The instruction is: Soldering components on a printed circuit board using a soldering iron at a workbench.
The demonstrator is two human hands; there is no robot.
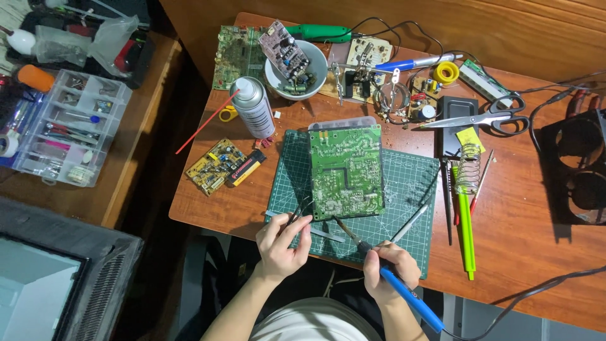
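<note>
- The left hand [282, 243] is pinching thin tweezers [297, 213], their tips touching the near left corner of the green circuit board [346, 172].
- The circuit board is lying on the green cutting mat [404, 189] on the table [524, 221].
- The right hand [390, 270] is gripping a blue soldering iron [404, 292], its tip at the board's near edge.
- Scissors [489, 117] are lying far right.

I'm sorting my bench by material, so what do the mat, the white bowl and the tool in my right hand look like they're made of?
Cutting mat: matte green, gridded, probably soft vinyl or rubber. White bowl: smooth, glossy, likely ceramic, possibly plastic. Soldering iron in the right hand: glossy blue handle, seemingly plastic, with a thin grey metal-looking shaft.
</note>
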